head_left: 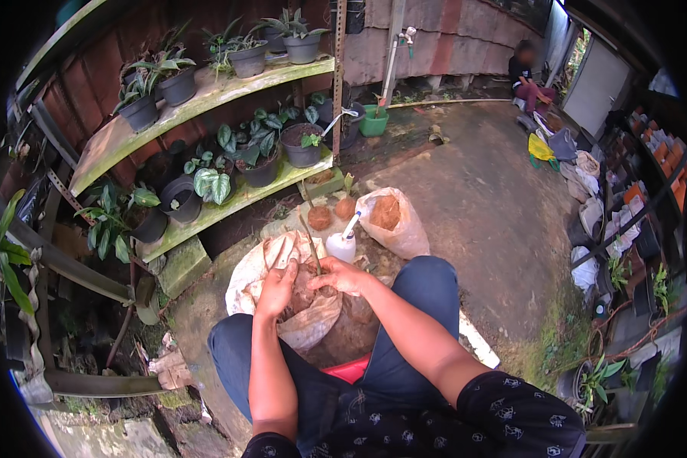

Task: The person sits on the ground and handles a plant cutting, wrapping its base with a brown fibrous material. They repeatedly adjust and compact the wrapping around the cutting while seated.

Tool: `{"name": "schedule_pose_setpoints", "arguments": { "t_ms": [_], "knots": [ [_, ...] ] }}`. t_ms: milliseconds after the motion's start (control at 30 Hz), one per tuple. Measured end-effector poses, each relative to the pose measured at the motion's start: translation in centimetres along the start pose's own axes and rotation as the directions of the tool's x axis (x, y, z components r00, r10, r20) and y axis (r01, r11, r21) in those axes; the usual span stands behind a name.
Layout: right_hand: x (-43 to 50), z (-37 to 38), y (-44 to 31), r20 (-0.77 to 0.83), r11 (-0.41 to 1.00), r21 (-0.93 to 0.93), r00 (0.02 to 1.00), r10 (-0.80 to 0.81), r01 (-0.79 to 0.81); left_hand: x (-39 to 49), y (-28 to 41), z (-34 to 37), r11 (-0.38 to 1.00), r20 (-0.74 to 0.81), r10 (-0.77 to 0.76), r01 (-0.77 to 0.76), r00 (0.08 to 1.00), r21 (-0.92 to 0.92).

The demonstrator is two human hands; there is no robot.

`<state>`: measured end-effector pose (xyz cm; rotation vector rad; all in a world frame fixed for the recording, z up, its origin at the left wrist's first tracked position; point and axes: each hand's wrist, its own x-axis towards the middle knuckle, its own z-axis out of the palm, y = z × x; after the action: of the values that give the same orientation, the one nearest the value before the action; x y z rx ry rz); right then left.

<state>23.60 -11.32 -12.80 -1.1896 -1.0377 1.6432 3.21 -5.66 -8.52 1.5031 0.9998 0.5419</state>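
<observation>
Both hands work over an open, pale woven sack [246,280] that contains brown, loose material. My right hand [339,276] pinches the base of an upright, bare plant stem [309,237]. Close by on the left, my left hand [277,288] has its thumb raised beside the stem's base; its fingertips are hidden in the brown material, so its hold is unclear. Just beyond the hands stands a white squeeze bottle [342,247] with a bent spout. Two round brown fibre balls with sprouting stems, one left [319,218] and one right [345,208], sit behind it.
A second sack [403,237] with brown fibre [386,213] stands beyond my right knee. Potted plants [257,166] fill the mossy shelves at left. A person [529,86] sits by the far wall. Bags [587,177] and pots line the right side.
</observation>
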Motion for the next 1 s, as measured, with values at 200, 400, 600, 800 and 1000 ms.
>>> {"name": "schedule_pose_setpoints", "arguments": {
  "t_ms": [200,400,600,800,1000],
  "knots": [
    [0.5,0.0,0.9,-0.078,0.993,0.030,0.990,-0.115,0.118,0.5,0.5,1.2,0.807,-0.014,-0.250,0.200,0.968,-0.556],
    [0.4,0.9,0.8,-0.171,0.996,0.016,0.981,-0.088,0.092,2.1,-2.0,1.6,0.689,0.026,-0.190,0.152,0.981,-0.708],
    [0.2,1.3,0.9,-0.109,0.980,0.114,0.983,-0.148,0.160,3.4,-2.4,0.8,0.965,-0.300,-0.043,-0.037,0.953,-0.258],
    [0.7,2.6,0.2,-0.274,0.993,-0.034,0.955,-0.114,0.109,5.4,-4.1,1.6,0.990,-0.556,0.139,-0.108,0.820,0.089],
    [0.6,4.9,-0.1,-0.368,0.986,0.090,0.924,-0.101,0.143,4.7,-1.8,1.3,0.984,-0.585,0.143,-0.053,0.799,0.168]
  ]
}}
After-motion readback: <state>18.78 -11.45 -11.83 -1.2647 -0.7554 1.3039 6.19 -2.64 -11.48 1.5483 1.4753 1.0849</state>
